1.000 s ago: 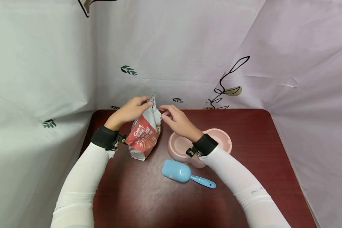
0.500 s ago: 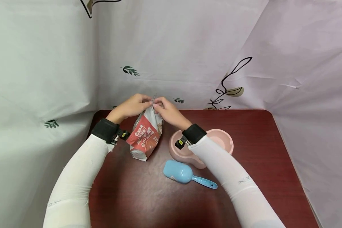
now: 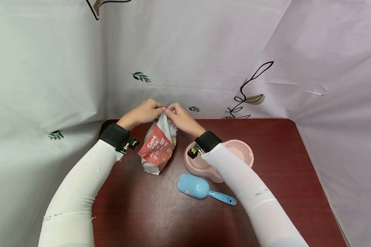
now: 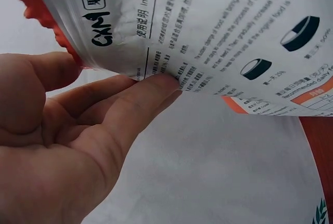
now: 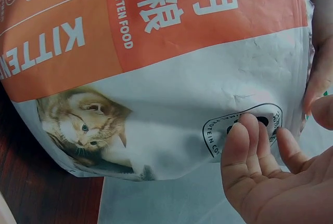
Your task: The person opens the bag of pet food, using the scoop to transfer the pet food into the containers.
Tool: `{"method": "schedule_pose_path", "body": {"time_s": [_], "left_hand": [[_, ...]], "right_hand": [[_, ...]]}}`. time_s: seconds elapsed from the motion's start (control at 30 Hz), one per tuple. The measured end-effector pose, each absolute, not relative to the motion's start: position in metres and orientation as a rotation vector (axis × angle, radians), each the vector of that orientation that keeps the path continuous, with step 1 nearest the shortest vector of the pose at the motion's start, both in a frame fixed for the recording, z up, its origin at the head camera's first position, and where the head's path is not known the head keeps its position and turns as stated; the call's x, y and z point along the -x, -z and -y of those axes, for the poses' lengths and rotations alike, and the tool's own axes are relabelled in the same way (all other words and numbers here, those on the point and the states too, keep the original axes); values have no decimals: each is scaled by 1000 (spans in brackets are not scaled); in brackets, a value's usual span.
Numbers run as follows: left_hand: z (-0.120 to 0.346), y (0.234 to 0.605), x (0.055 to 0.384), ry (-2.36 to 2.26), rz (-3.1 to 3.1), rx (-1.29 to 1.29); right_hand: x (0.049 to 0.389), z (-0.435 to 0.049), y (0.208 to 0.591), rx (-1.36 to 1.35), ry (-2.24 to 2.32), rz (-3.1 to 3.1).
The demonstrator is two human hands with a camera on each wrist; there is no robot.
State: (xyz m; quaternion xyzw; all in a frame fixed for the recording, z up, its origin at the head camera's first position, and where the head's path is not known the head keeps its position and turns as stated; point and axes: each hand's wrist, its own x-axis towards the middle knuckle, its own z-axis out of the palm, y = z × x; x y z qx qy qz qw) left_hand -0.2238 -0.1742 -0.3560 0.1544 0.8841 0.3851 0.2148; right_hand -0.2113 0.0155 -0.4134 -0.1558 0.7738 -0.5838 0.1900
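Observation:
A red, white and orange bag of kitten food (image 3: 157, 146) stands on the table, left of centre, its top edge gathered between both hands. My left hand (image 3: 144, 112) pinches the left part of that edge; in the left wrist view its fingers (image 4: 148, 96) lie against the printed back. From the other side my right hand (image 3: 183, 118) pinches the edge close to the left fingertips. The right wrist view shows the right fingers (image 5: 239, 151) on the white front near the round logo, with a kitten picture (image 5: 86, 128) below. Inside the bag is hidden.
A pink double bowl (image 3: 193, 168) sits right of the bag, partly under the right forearm. In front of it lies a light-blue scoop (image 3: 194, 186), handle pointing right. White patterned cloth (image 3: 204, 51) hangs behind the dark red table (image 3: 281, 164).
My right hand has moved up and left from beside the bag to its top edge and now pinches it beside the left hand. Bowl and scoop stay put.

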Motion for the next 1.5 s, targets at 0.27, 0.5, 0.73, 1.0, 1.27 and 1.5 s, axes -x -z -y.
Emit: {"method": "schedule_pose_path", "body": {"time_s": [0.27, 0.5, 0.73, 1.0, 1.27, 1.5], "left_hand": [[171, 358, 224, -1149, -2394, -300], [169, 360, 225, -1132, -2445, -285], [166, 359, 225, -1099, -2471, -350], [162, 359, 230, -880, -2587, -406], [158, 359, 232, -804, -2647, -445], [158, 359, 233, -984, -2510, -412]], "right_hand": [[214, -13, 416, 442, 1635, -2141], [216, -10, 421, 432, 1693, -2081], [213, -6, 422, 415, 1687, -2100], [212, -4, 419, 393, 1781, -1984], [212, -2, 416, 367, 1830, -1948], [212, -2, 413, 344, 1815, -2019]]}}
